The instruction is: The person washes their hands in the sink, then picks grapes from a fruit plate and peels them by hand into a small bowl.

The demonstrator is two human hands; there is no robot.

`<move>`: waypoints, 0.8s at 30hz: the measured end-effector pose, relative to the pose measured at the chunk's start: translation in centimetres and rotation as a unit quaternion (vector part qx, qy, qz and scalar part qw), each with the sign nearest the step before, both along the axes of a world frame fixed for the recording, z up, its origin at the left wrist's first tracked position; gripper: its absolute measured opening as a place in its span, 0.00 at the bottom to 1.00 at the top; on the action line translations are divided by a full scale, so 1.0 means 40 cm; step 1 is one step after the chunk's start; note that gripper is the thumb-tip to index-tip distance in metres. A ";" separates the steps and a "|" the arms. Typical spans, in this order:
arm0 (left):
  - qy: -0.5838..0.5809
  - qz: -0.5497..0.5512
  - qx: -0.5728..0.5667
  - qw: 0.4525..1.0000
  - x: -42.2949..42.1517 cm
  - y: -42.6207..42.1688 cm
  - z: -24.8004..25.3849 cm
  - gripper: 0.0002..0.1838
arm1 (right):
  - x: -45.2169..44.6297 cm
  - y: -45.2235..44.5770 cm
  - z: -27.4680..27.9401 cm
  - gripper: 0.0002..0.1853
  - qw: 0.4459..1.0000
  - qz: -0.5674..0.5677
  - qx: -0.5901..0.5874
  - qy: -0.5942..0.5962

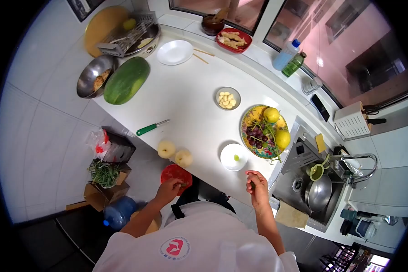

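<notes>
My left hand point(168, 190) hangs over a red bin point(176, 172) below the counter's front edge. Its fingers are bent together, with something small and greenish at the tips that I cannot make out. My right hand point(257, 185) is closed near the counter edge, just below a white bowl point(227, 163); what its fingers pinch is too small to name. One pale green peeled grape point(236, 157) lies in that bowl. Behind it, a colourful patterned plate point(248, 117) bears dark grapes point(256, 137) on stems and two yellow lemons point(282, 139).
Two peeled pale fruits point(183, 157) sit at the counter's front edge, near a green-handled knife point(152, 128). Further back are a small bowl of garlic cloves point(226, 99), a large green melon point(128, 80) and a white plate point(175, 52). At right is the sink point(283, 185).
</notes>
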State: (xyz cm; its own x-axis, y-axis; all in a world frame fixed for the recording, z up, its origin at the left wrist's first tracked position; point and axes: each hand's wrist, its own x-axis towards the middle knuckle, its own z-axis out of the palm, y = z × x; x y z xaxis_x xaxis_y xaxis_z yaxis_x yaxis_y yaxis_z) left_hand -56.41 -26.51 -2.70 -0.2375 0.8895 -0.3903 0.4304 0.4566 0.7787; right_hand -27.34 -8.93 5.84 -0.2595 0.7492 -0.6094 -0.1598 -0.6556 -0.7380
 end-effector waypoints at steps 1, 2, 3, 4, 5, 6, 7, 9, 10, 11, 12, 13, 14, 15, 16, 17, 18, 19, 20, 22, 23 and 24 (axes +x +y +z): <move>0.020 -0.033 -0.049 0.998 -0.015 -0.016 -0.040 0.10 | 0.001 0.001 0.001 0.07 1.000 -0.014 0.002 -0.003; 0.022 -0.033 -0.050 0.998 -0.030 -0.034 -0.096 0.10 | 0.004 0.005 -0.005 0.08 1.000 -0.012 0.017 -0.001; 0.050 -0.080 -0.047 0.995 -0.042 -0.055 -0.159 0.11 | -0.003 0.005 -0.003 0.08 1.000 -0.014 0.018 0.001; 0.077 -0.129 -0.040 0.988 -0.052 -0.071 -0.197 0.12 | -0.008 0.010 0.004 0.09 0.999 -0.031 0.020 -0.004; 0.077 -0.138 -0.032 0.987 -0.064 -0.084 -0.214 0.12 | -0.006 0.016 0.012 0.09 0.998 -0.053 0.024 -0.011; 0.070 -0.151 -0.055 0.985 -0.072 -0.094 -0.223 0.13 | 0.000 0.020 0.021 0.15 0.999 -0.043 0.018 -0.013; 0.064 -0.166 -0.076 0.981 -0.077 -0.083 -0.239 0.14 | 0.000 0.021 0.034 0.15 0.998 -0.056 0.026 -0.016; 0.075 -0.196 -0.134 0.968 -0.078 -0.033 -0.164 0.15 | -0.014 0.019 0.072 0.21 0.994 -0.080 0.031 0.062; 0.088 -0.212 -0.200 0.953 -0.080 -0.015 -0.105 0.16 | 0.003 0.021 0.054 0.25 0.995 -0.048 0.041 0.072; 0.091 -0.221 -0.194 0.951 -0.078 0.009 -0.043 0.16 | 0.006 0.021 0.063 0.25 0.995 -0.058 0.047 0.072; 0.042 -0.247 -0.151 0.956 -0.068 0.039 0.029 0.16 | 0.002 0.018 0.074 0.26 0.994 -0.046 0.057 0.085; -0.008 -0.270 -0.109 0.957 -0.051 0.069 0.094 0.16 | -0.003 0.015 0.088 0.26 0.992 -0.033 0.065 0.098; -0.007 -0.276 -0.105 0.955 -0.027 0.099 0.152 0.16 | -0.008 0.013 0.110 0.27 0.993 -0.026 0.067 0.093; -0.140 -0.243 -0.087 0.956 0.002 0.133 0.206 0.17 | -0.010 0.006 0.122 0.27 0.993 -0.031 0.071 0.092; -0.270 -0.205 -0.069 0.938 0.034 0.169 0.252 0.19 | -0.011 0.001 0.132 0.28 0.989 0.002 0.125 0.080; -0.323 -0.181 -0.065 0.927 0.068 0.204 0.290 0.19 | -0.013 -0.005 0.144 0.29 0.981 0.035 0.177 0.067; -0.376 -0.156 -0.062 0.911 0.102 0.238 0.320 0.19 | -0.016 -0.009 0.173 0.30 0.977 0.064 0.201 0.035; -0.373 -0.161 -0.062 0.912 0.135 0.271 0.345 0.19 | -0.020 -0.013 0.190 0.30 0.977 0.059 0.203 0.036; -0.399 -0.135 -0.045 0.906 0.171 0.301 0.367 0.19 | -0.024 -0.019 0.203 0.32 0.968 0.064 0.240 0.024; -0.425 -0.117 -0.027 0.897 0.226 0.336 0.376 0.18 | -0.021 -0.025 0.213 0.36 0.955 0.070 0.289 0.004; -0.449 -0.119 -0.026 0.885 0.248 0.351 0.369 0.17 | -0.015 -0.028 0.218 0.36 0.954 0.064 0.292 0.002; -0.472 -0.120 -0.027 0.873 0.267 0.362 0.367 0.17 | -0.010 -0.030 0.222 0.37 0.937 0.086 0.337 -0.043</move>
